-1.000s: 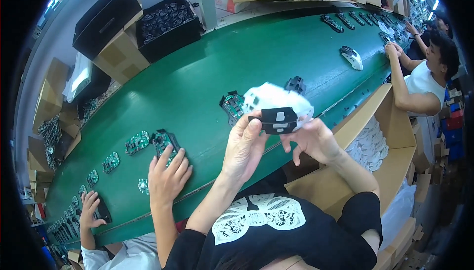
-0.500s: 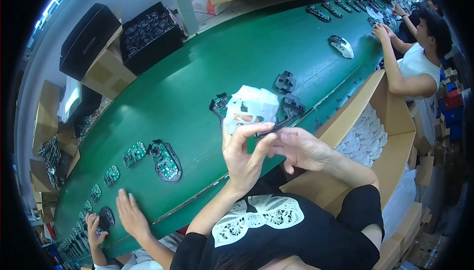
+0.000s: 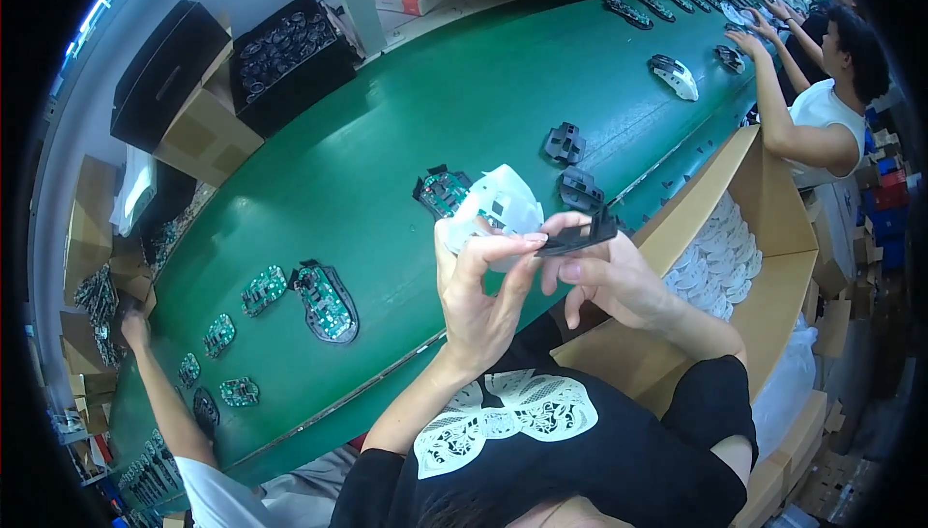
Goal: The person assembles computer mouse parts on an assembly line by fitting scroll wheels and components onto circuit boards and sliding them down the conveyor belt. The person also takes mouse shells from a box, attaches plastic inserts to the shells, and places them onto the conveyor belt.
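Over the green work surface (image 3: 319,171), my left hand (image 3: 476,301) is closed on a white plastic mouse shell (image 3: 514,201), tilted up with small cut-outs showing. My right hand (image 3: 619,282) pinches a black plastic mouse part (image 3: 578,238) at the shell's near right side. My left fingertips meet the end of that black part; whether it is joined to the shell I cannot tell. Behind the shell, partly covered by it, lies a mouse base with a green circuit board (image 3: 441,190). Two black plastic pieces, one farther (image 3: 565,144) and one nearer (image 3: 578,186), rest beyond my right hand.
At my right stands a cardboard box (image 3: 773,306) of white shells (image 3: 715,262). Several circuit boards (image 3: 263,290) and a mouse base (image 3: 325,302) lie to the left. A co-worker's arm (image 3: 164,388) reaches toward boxes there; another person (image 3: 822,122) works at far right.
The black part has come up and turned into clearer view beside the shell, which has tilted. At left, the co-worker's hand has moved off the surface toward the boxes, and another board lies there.
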Motion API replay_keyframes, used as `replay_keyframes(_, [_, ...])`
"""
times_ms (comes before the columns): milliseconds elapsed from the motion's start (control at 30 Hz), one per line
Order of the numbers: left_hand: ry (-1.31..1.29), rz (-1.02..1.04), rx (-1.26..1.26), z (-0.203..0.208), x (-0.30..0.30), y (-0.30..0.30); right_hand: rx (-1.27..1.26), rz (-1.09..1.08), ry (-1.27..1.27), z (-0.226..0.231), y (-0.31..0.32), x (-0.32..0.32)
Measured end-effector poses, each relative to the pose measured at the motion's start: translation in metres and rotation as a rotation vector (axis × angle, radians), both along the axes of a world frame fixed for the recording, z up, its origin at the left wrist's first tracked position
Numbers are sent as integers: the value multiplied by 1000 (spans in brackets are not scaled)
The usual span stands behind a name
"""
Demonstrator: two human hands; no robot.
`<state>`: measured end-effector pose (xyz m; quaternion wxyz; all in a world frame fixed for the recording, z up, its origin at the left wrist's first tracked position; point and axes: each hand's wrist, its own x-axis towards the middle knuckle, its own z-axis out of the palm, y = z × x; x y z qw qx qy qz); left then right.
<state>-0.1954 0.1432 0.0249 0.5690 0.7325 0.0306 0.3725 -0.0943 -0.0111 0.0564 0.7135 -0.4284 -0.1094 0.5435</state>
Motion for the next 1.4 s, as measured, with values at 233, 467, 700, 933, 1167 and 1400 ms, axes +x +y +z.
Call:
replay_keyframes(233, [232,-212,-179,1,-8,5,168,-215,-445,-5,-1,0])
replay_keyframes(467, [41,-226,-338,9,-8,7,30,23,-479,14,-11,7])
replay_keyframes(700, [236,-264,-4,17,-14,9,-22,51,-870,18,-7,7])
replay_keyframes(933, [217,-214,123,23,-15,5,-163,-62,-356,24,-12,3])
replay_keyframes(1167, [187,-177,159,27,-20,3,-144,-59,-543,32,-16,-1])
replay_keyframes(1400, [157,-227,180,35,-15,5,-103,-89,-944,29,-17,6])
